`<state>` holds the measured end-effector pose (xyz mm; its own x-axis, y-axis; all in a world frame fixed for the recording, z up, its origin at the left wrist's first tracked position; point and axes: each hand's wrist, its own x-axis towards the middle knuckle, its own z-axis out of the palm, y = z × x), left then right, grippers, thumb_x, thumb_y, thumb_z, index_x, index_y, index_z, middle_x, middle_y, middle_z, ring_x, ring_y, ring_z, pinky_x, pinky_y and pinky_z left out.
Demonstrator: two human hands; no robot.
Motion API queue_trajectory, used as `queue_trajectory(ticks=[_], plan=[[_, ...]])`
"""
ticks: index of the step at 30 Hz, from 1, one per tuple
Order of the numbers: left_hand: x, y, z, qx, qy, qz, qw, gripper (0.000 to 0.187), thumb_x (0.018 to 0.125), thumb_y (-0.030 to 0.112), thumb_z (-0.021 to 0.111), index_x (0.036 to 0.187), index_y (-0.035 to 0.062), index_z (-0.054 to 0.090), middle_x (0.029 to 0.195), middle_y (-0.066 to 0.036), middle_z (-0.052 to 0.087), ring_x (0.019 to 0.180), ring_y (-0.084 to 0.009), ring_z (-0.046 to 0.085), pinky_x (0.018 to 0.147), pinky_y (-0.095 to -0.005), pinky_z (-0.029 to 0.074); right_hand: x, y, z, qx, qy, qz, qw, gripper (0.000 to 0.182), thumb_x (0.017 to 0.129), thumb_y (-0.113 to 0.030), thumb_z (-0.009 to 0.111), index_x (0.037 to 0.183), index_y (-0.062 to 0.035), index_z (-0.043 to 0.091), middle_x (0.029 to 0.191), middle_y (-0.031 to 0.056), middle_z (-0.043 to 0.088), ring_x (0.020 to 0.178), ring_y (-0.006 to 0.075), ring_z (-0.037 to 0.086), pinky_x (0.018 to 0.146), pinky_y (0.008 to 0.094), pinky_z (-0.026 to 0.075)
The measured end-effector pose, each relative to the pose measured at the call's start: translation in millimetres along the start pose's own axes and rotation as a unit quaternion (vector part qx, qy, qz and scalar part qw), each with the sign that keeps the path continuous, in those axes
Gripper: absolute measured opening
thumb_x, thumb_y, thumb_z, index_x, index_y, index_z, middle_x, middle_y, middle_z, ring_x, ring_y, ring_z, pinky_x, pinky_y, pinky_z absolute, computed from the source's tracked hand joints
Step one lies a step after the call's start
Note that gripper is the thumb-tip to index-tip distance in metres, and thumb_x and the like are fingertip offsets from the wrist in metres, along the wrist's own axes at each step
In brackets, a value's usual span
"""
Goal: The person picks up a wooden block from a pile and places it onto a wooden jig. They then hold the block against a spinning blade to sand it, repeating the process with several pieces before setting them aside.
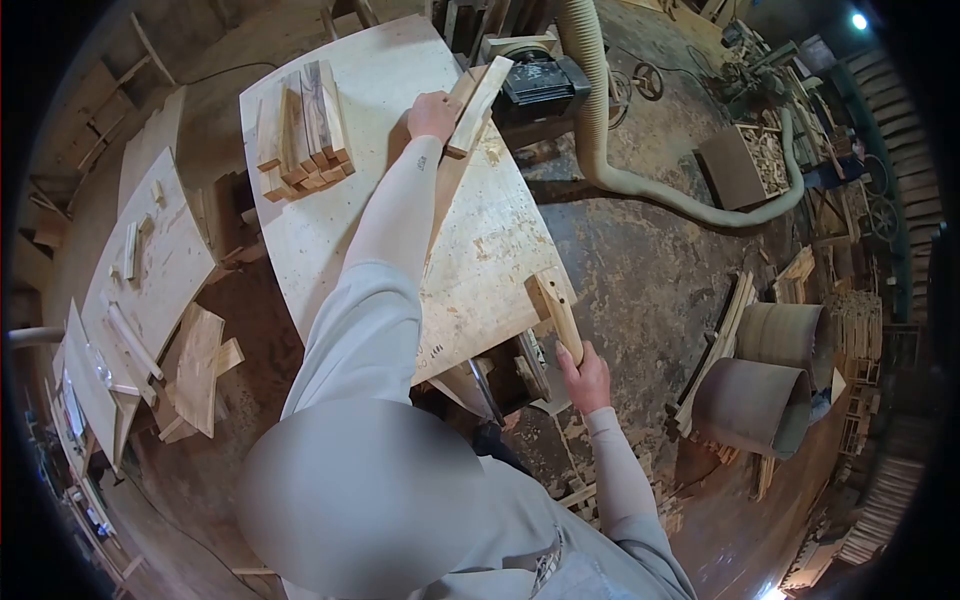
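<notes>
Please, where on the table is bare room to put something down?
Bare tabletop lies between the stack and the left arm. Another patch, with flecks, lies between the sticks at the left hand and the wood in the right hand. It is crowded near the motor.

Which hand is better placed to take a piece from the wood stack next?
Probably the left. The left hand, though at other wood pieces, is nearer the stack; the right hand is farther off, gripping a wooden part by the table's edge.
</notes>
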<state>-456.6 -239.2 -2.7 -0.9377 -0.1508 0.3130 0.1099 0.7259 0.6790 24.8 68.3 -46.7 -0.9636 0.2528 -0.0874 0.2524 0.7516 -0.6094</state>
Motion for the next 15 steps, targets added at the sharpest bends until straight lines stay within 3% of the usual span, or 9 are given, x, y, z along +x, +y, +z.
queue_trajectory(ticks=[2,5,15], plan=[[-0.3,2.4,-1.8,0.011,0.002,-0.004,1.000,0.032,0.095,0.038,0.081,0.114,0.0126,0.086,0.118,-0.018,0.081,0.114,-0.0389,0.076,0.099,-0.0495,0.060,-0.2,-3.6,-2.4,0.005,-0.016,0.014,1.000,0.050,0.104,-0.050,0.071,0.101,-0.0001,0.065,0.089,0.0323,0.073,0.089,0.0541,0.072,0.077,0.0607,0.055],[2.0,-1.6,3.3,0.016,0.006,0.005,1.000,0.032,0.096,0.037,0.079,0.114,0.0125,0.086,0.117,-0.019,0.081,0.113,-0.0395,0.076,0.100,-0.0501,0.060,-2.6,-5.8,-3.7,0.007,-0.005,0.016,1.000,0.052,0.104,-0.053,0.070,0.103,-0.0008,0.065,0.092,0.0329,0.073,0.093,0.0541,0.071,0.080,0.0608,0.055],[2.5,1.2,1.4,0.026,-0.011,-0.022,0.999,0.032,0.096,0.037,0.078,0.116,0.0129,0.086,0.119,-0.019,0.081,0.114,-0.0403,0.075,0.101,-0.0505,0.059,-4.1,-8.4,-8.6,-0.002,-0.027,0.027,0.999,0.059,0.106,-0.059,0.065,0.104,-0.0001,0.063,0.091,0.0321,0.074,0.090,0.0546,0.072,0.079,0.0616,0.055]])
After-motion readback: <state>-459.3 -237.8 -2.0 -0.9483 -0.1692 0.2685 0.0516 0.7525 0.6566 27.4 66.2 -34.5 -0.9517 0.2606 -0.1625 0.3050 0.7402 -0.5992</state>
